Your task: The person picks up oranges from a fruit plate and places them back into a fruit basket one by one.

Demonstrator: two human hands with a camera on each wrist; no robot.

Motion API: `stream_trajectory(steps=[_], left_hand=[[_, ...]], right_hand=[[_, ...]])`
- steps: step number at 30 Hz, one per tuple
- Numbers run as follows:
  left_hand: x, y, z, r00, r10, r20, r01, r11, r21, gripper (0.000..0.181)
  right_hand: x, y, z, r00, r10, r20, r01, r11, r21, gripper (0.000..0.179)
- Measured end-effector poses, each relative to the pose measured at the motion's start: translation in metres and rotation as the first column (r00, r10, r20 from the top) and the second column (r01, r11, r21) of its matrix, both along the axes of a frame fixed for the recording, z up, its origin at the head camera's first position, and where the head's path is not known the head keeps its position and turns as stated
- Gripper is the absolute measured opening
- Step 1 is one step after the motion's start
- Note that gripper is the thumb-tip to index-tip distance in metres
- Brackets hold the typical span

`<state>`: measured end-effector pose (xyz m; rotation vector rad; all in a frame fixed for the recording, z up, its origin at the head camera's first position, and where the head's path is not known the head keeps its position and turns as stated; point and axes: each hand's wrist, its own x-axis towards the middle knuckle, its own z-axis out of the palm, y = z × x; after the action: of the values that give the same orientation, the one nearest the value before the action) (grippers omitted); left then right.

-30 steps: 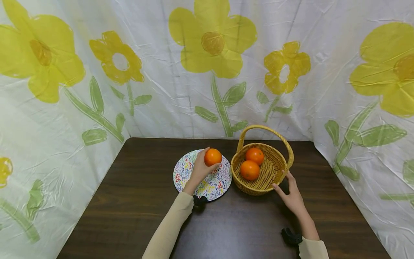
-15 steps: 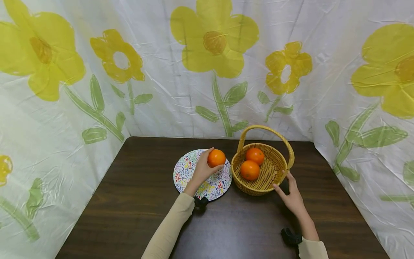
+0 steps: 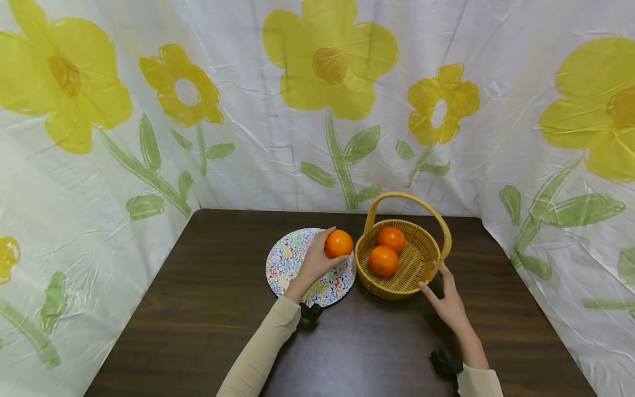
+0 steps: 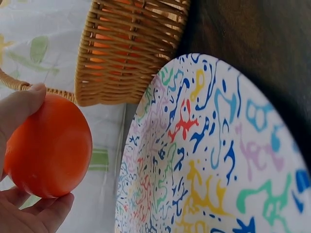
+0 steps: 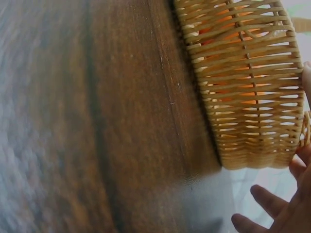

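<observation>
My left hand [image 3: 316, 262] holds a smooth round orange [image 3: 339, 243] between thumb and fingers. It hovers over the right part of a round plate [image 3: 288, 259] patterned with coloured squiggles, close to the basket's left side. In the left wrist view the orange [image 4: 51, 145] is raised off the plate's surface [image 4: 194, 145]. My right hand [image 3: 448, 304] grips the near right rim of a woven wicker basket [image 3: 414, 270] by the foot of its handle, other fingers spread apart in the right wrist view. Two oranges [image 3: 383, 261] lie in the basket's left half.
The plate and basket stand side by side on a dark wooden table [image 3: 213, 309]. A white curtain [image 3: 248, 154] with yellow flowers hangs behind and along both sides. The basket's tall arched handle [image 3: 407, 194] rises over its opening. Each wrist wears a black device [image 3: 311, 312].
My left hand has carried the orange to the right across the plate, nearer the basket. The right hand and basket have stayed in place.
</observation>
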<state>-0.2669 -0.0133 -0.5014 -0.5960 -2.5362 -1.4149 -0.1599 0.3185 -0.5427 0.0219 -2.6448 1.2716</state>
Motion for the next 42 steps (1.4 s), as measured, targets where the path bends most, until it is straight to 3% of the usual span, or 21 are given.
stream_trajectory(steps=[6, 19, 29, 33, 42], left_hand=[[0.003, 0.005, 0.003, 0.999, -0.022, -0.028, 0.022, 1.000, -0.008, 0.080], [0.008, 0.014, 0.011, 0.997, -0.081, 0.009, 0.081, 0.997, 0.020, 0.078], [0.011, 0.026, 0.021, 0.992, -0.120, -0.034, 0.118, 0.991, -0.056, 0.078], [0.012, 0.033, 0.023, 0.991, -0.132, -0.022, 0.130, 0.988, -0.087, 0.079], [0.018, 0.043, 0.025, 0.980, -0.193, -0.041, 0.189, 0.978, -0.086, 0.079]], right_hand=[[0.000, 0.000, 0.001, 1.000, 0.001, -0.006, -0.001, 1.000, 0.000, 0.075], [0.000, 0.001, 0.000, 1.000, -0.005, -0.010, 0.005, 1.000, -0.005, 0.076], [0.000, 0.001, -0.001, 1.000, 0.002, 0.001, -0.002, 1.000, 0.001, 0.076], [0.000, 0.000, -0.001, 1.000, 0.003, 0.003, -0.003, 1.000, -0.001, 0.075], [0.000, 0.001, -0.001, 1.000, 0.004, -0.010, -0.004, 1.000, -0.003, 0.076]])
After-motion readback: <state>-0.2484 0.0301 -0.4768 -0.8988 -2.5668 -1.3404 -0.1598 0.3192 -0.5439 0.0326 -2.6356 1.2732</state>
